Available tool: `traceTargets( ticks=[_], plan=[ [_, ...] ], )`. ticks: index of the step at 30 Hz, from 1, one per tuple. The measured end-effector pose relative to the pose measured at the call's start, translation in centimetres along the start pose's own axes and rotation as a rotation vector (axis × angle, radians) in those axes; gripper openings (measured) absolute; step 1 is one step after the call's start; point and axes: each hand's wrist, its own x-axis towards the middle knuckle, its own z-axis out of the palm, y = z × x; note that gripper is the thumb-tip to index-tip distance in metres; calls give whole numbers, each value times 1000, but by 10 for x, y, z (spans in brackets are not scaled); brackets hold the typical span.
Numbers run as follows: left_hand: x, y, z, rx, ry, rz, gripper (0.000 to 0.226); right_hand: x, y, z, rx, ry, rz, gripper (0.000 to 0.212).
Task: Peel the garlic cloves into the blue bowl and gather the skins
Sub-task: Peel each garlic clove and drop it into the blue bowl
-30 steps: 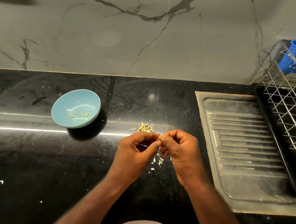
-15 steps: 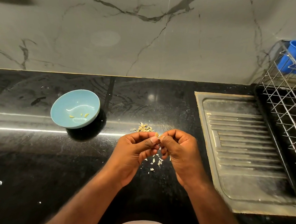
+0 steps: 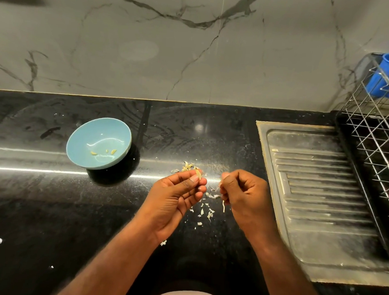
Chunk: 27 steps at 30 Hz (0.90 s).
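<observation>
Garlic clove [image 3: 198,175] pinched by left hand [image 3: 176,197], half hidden by thumb, right hand [image 3: 246,196] pinching skin scrap [image 3: 220,185], barely discernible

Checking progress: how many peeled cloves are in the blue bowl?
3, all low in the blue bowl: left clove, tiny middle clove, right clove. None seems hidden.

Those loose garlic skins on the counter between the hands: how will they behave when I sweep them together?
Probably light and floppy: the garlic skins lie as thin curled flakes, so a fast sweep may scatter them. They may cling too: one strip seems stuck to the right hand.
</observation>
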Motion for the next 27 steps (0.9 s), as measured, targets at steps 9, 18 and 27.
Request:
traceTargets(
  ticks=[9,18,27],
  plan=[
    [-3,-1,1,74,-3,37,28,3,6,-11,-269,-117,-39,18],
    [-3,-3,-1,100,-21,39,32,4,-2,-16,-368,-12,-72,29],
    [1,-6,-7,148,0,48,27,5,6,-15,-449,-27,-66,23]
  ],
)
